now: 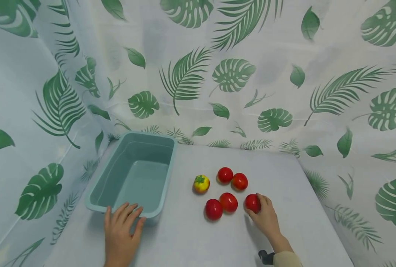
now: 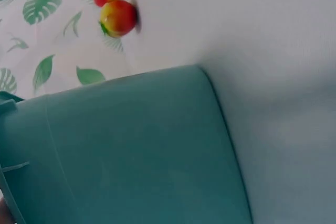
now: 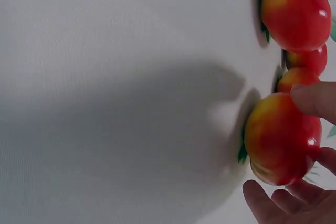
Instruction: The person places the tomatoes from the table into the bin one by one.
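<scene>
My left hand (image 1: pixel 122 231) rests at the near rim of a teal plastic basin (image 1: pixel 172 163), its fingers extended over the edge. The left wrist view shows the basin's outer wall (image 2: pixel 131 145) up close, with a sliver of finger at the lower left. At the right of a loose group, my right hand (image 1: pixel 266 218) holds a red tomato (image 1: pixel 252 203) between thumb and fingers. Close up in the right wrist view, this tomato (image 3: pixel 283 137) is red and yellow with a green stem end facing the table. Whether it touches the table is unclear.
Left of the held tomato lie two red tomatoes side by side, one darker (image 1: pixel 213 209) and one brighter (image 1: pixel 229 202). Behind them sit another touching pair (image 1: pixel 225 175) and a yellow-topped tomato (image 1: pixel 201 184). A leaf-patterned sheet (image 1: pixel 238 107) hangs behind the white table (image 1: pixel 191 237).
</scene>
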A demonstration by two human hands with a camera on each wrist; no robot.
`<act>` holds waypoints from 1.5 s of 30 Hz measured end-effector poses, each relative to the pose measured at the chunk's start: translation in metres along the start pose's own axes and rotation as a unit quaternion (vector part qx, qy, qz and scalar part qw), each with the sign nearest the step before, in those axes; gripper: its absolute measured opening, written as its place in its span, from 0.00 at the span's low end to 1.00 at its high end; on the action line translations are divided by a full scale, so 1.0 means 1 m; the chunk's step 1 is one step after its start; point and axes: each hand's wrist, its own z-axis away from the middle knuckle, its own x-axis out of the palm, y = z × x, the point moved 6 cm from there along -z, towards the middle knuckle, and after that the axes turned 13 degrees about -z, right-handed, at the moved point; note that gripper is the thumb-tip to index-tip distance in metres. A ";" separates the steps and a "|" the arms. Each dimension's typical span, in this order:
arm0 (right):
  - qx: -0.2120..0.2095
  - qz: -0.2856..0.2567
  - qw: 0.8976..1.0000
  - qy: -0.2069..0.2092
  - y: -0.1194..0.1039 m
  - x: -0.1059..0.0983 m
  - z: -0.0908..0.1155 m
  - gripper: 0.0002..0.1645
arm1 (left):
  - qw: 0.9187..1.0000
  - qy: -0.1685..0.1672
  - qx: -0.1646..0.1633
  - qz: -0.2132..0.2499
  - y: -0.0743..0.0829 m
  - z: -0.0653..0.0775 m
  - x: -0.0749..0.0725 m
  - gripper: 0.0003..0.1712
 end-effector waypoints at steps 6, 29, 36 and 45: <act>0.033 -0.014 0.999 0.003 0.005 0.004 -0.001 0.46 | 1.000 0.010 0.005 0.002 0.001 0.003 0.002 0.17; -0.048 -0.143 0.984 0.090 -0.092 -0.027 -0.012 0.44 | 0.997 0.061 0.003 0.045 0.010 -0.004 0.003 0.07; -0.096 -0.197 0.975 0.043 -0.152 -0.013 -0.019 0.45 | 0.999 0.034 -0.008 0.025 0.008 -0.005 0.003 0.07; -0.145 -0.267 0.952 -0.046 -0.228 0.028 -0.021 0.45 | 1.000 0.018 0.018 0.019 0.005 -0.004 0.002 0.09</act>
